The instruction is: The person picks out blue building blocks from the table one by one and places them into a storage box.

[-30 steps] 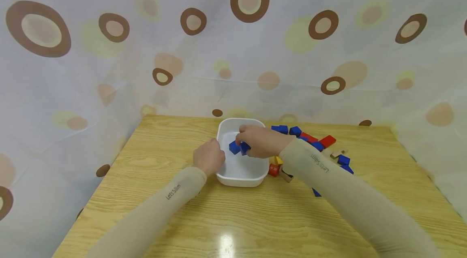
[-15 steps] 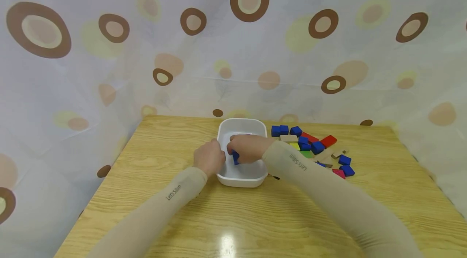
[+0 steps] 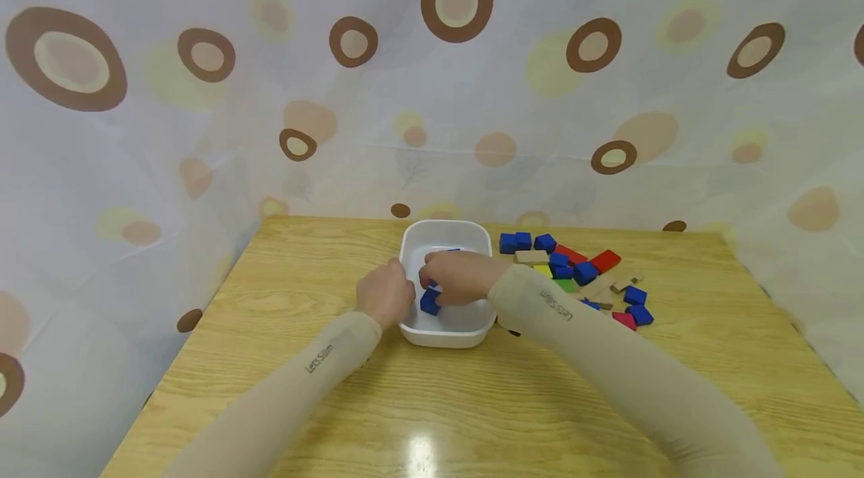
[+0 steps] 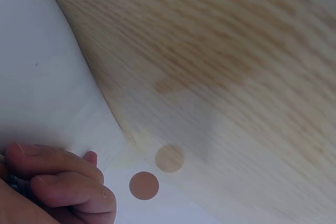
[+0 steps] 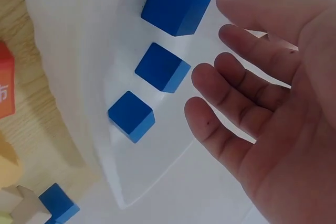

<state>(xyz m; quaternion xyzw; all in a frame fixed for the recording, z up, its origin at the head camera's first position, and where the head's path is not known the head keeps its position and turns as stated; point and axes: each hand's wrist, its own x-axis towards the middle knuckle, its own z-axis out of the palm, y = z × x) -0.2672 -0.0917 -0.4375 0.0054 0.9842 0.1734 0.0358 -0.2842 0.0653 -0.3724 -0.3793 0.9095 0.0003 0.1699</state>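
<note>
In the head view my left hand [image 3: 385, 292] is at the left rim of a white plastic tray [image 3: 448, 339], fingers curled against its side; the left wrist view shows the folded fingers [image 4: 73, 188] beside the white wall, with the actual grip partly hidden. My right hand [image 3: 466, 277] reaches down inside the tray, fingers loosely extended and apart. Near its fingertips, three blue wooden cubes [image 5: 176, 6] stand in a row on the tray floor in the right wrist view, not held. One blue cube [image 3: 430, 302] shows below the right hand in the head view.
Right of the tray lies a scatter of wooden blocks: several blue cubes [image 3: 586, 272], red blocks [image 3: 605, 261], a green block [image 3: 565, 286] and plain wood pieces [image 3: 532, 257]. A patterned curtain [image 3: 432, 185] stands behind the wooden table [image 3: 378, 418].
My right hand has moved left and down within the tray and let go of the blue cube it held. The left hand has stayed at the rim.
</note>
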